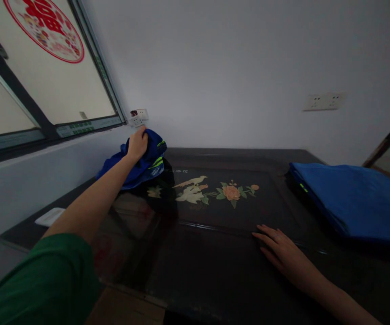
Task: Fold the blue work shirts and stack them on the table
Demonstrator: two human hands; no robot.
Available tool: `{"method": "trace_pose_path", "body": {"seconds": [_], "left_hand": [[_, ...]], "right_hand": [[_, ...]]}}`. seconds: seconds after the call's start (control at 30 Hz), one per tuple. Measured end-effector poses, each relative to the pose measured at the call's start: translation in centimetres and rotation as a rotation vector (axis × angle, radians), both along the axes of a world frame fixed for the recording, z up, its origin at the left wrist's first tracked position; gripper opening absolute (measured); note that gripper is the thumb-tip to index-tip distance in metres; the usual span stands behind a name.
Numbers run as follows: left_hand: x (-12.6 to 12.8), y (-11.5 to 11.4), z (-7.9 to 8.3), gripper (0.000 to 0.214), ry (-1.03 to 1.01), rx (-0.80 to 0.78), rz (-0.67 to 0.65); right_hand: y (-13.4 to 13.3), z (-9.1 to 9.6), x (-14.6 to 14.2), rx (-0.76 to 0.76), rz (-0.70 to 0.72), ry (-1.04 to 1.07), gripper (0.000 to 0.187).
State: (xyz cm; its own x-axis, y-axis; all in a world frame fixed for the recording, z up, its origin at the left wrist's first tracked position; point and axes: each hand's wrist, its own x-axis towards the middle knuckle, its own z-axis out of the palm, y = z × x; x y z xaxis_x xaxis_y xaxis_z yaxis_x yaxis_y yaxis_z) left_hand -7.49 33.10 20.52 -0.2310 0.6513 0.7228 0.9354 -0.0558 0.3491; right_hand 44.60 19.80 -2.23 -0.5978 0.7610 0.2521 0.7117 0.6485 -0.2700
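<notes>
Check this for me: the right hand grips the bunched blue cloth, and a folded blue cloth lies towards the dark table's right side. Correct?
Not quite: the head view shows the left hand gripping the bunched blue cloth. The folded blue cloth does lie towards the dark table's right side.

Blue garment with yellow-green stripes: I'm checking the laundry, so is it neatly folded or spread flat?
Neither: the blue garment is bunched, with loose creases and an uneven outline, its upper part gripped by the left hand.
</notes>
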Motion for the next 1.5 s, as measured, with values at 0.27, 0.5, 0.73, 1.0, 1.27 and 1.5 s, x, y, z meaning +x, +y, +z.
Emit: {"method": "trace_pose_path", "body": {"seconds": [0.27, 0.5, 0.73, 1.0, 1.27, 1.5], "left_hand": [[16.6, -8.4, 2.7, 0.019, 0.46, -0.18, -0.453], [31.2, -18.1, -8.1, 0.014, 0.852, -0.152, -1.074], [32.8, -23.4, -11.3, 0.038, 0.71, -0.176, -1.383], [20.0, -20.1, -9.8, 0.055, 0.549, -0.304, -1.009], [22.4, -16.1, -12.4, 0.056, 0.548, -0.491, -1.053], [23.7, -12.4, -11.1, 0.032, 0.409, -0.461, -0.958]], "right_hand": [[-0.2, 3.3, -1.3, -0.143, -0.007, 0.231, 0.041], [-1.0, 7.6, -1.8, -0.238, -0.105, 0.645, 0.037], [-5.6, 8.0, 2.1, -0.238, -0.258, 0.813, 0.034], [-15.9, 6.0, 3.7, 0.037, -0.511, 0.898, 0.017], [-20.8, 8.1, -3.0, 0.231, 0.122, 0.665, 0.035], [-18.5, 4.6, -11.0, -0.06, 0.251, 0.206, 0.054]]}}
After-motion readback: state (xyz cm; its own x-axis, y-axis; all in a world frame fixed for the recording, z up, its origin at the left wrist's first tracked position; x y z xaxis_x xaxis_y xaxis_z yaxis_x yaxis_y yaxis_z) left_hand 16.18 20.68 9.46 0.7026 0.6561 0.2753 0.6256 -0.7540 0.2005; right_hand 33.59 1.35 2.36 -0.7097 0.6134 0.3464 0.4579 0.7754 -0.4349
